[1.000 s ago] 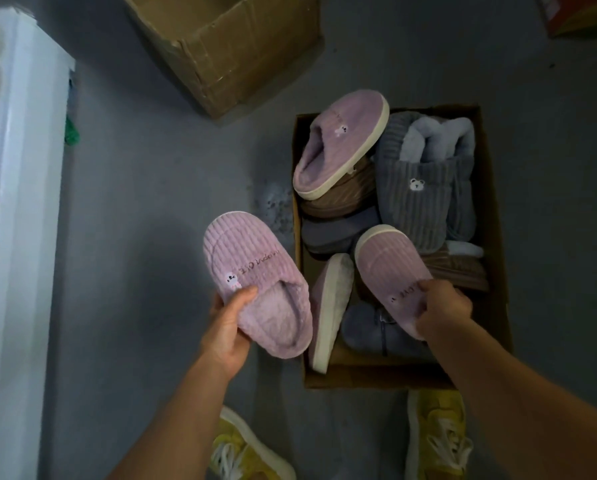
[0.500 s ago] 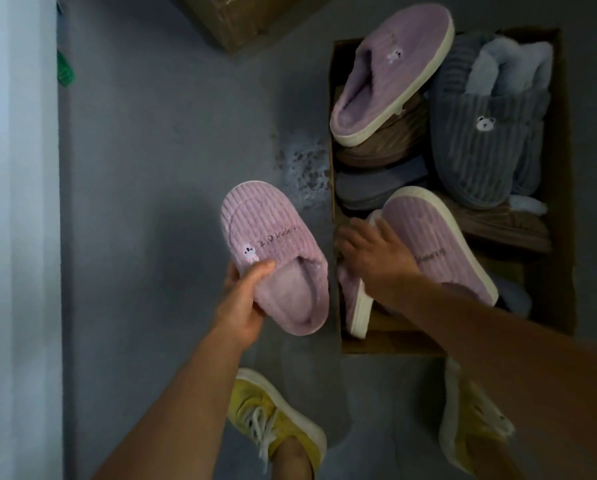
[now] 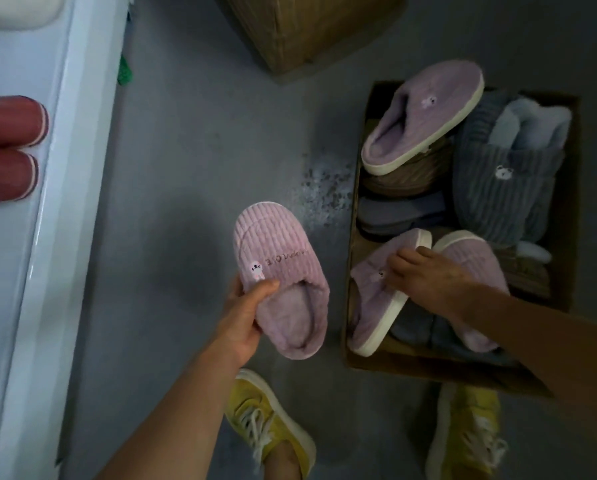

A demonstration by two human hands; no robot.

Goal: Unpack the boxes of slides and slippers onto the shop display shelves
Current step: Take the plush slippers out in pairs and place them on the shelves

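Pink ribbed slipper (image 3: 276, 268) aloft; more in box (image 3: 567, 202).

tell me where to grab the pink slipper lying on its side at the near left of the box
Grip the slipper across its upturned side, by the cream sole edge, coming from above. It lies on its side in the box, sole to the right, so that edge is free. The right hand is already there.

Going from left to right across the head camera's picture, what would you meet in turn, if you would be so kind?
Red slippers on the white shelf → left hand holding a pink slipper → right hand on a second pink slipper in the cardboard box → grey slipper.
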